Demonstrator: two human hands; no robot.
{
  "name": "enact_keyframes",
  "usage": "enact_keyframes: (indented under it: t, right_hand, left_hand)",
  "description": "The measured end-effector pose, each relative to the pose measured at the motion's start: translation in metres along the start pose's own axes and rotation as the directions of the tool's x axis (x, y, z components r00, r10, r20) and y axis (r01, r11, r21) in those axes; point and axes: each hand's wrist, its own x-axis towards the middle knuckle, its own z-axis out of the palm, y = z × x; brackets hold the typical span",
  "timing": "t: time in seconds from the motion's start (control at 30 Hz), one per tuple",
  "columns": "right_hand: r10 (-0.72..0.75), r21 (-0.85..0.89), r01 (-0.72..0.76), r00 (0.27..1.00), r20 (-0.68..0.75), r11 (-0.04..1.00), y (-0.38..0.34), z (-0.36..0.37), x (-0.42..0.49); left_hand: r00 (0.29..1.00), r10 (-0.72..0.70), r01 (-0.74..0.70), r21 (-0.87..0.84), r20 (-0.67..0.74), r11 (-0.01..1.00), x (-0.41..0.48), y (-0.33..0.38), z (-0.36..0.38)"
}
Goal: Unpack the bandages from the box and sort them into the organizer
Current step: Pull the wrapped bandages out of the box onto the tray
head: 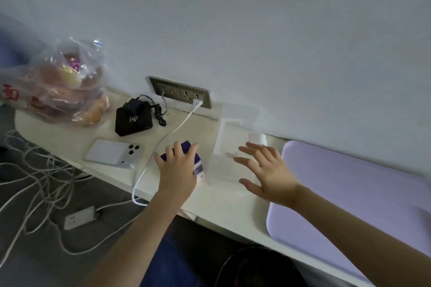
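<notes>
Table (224,202): narrow, pale, smooth. Its near edge runs diagonally just below the box (198,168), with the wall tight behind.

Right of the box, a matte lilac mat (349,193) with rounded corners fills the table's width.

Far left of the box, a crinkled clear plastic bag (60,91) of buns.

Just right of the box, the organizer (229,133): clear rigid plastic, rectangular, against the wall. I cannot make out its contents.

Left of the box, a phone (112,154) lies face down. A white cable (163,144) runs between them.

Box: small carton, purple with a white end.

Left hand (177,170) lies over it, fingers curled on its far edge. Right hand (268,175) hovers at the organizer, fingers spread, holding nothing.
</notes>
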Motion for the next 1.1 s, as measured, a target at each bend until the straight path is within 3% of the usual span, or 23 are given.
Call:
enact_keyframes:
  t: [0.17, 0.43, 0.57, 0.67, 0.8, 0.9, 1.0, 1.1]
  right_hand:
    - [-0.027, -0.034, 0.024, 0.997, -0.077, 0.999, 0.003, 0.009, -0.001]
    - [0.135, -0.047, -0.129, 0.977, 0.168, 0.991, -0.028, -0.018, -0.006]
    - [0.124, -0.046, -0.119, 0.981, 0.150, 0.992, -0.056, -0.043, -0.011]
    - [0.095, 0.149, -0.134, 0.965, 0.245, 0.980, -0.086, -0.061, -0.025]
    - [0.129, 0.322, -0.303, 0.875, 0.466, 0.897, -0.118, -0.075, -0.050]
    - [0.193, 0.385, -0.393, 0.865, 0.464, 0.835, -0.122, -0.082, -0.072]
    - [0.266, 0.315, -0.411, 0.871, 0.413, 0.855, -0.117, -0.091, -0.092]
    - [0.362, 0.264, -0.461, 0.865, 0.349, 0.847, -0.104, -0.096, -0.109]
  left_hand:
    - [1.000, -0.010, 0.010, -0.059, -0.004, 0.998, 0.003, -0.002, 0.002]
    - [0.997, 0.006, 0.001, -0.108, 0.073, 0.994, -0.051, -0.014, -0.015]
    - [0.994, 0.072, -0.054, -0.210, 0.079, 0.976, -0.088, -0.016, -0.031]
    - [0.981, 0.185, -0.151, -0.355, 0.065, 0.923, -0.115, -0.010, -0.043]
    - [0.938, 0.347, -0.283, -0.516, 0.028, 0.808, -0.138, 0.014, -0.057]
    - [0.905, 0.426, -0.367, -0.532, -0.014, 0.763, -0.149, 0.029, -0.060]
    - [0.872, 0.486, -0.434, -0.541, -0.051, 0.721, -0.158, 0.044, -0.059]
    - [0.853, 0.469, -0.522, -0.396, -0.231, 0.755, -0.163, 0.064, -0.056]
